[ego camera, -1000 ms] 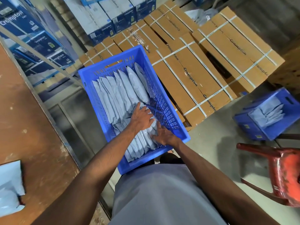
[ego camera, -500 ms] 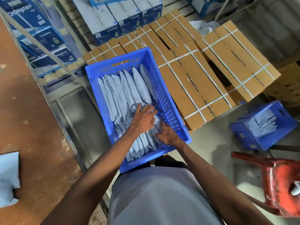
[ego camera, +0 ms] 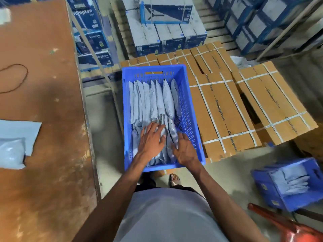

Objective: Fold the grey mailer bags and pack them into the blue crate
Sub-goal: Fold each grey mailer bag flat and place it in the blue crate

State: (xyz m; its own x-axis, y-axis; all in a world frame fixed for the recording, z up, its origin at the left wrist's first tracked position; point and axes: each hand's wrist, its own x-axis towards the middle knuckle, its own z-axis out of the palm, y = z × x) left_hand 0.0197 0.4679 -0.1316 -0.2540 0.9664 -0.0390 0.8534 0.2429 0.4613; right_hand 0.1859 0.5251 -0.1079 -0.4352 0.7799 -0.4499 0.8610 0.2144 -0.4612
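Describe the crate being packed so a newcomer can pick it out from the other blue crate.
Start at the brown table on the left; just right of it, against the strapped cardboard boxes, the crate sits upright on the floor. Both hands are inside it, on rows of folded grey bags standing on edge. The other crate, far right, lies tipped on its side.

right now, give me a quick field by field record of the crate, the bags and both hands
crate: blue slotted plastic crate on the floor by the brown wooden table
contents: folded grey plastic mailer bags standing on edge in rows
left hand: left hand flat on the near bags, fingers spread
right hand: right hand beside the bags near the right wall, fingers straight
unpacked: flat grey mailer bags on the table
nearby: second blue crate holding grey bags, at the right
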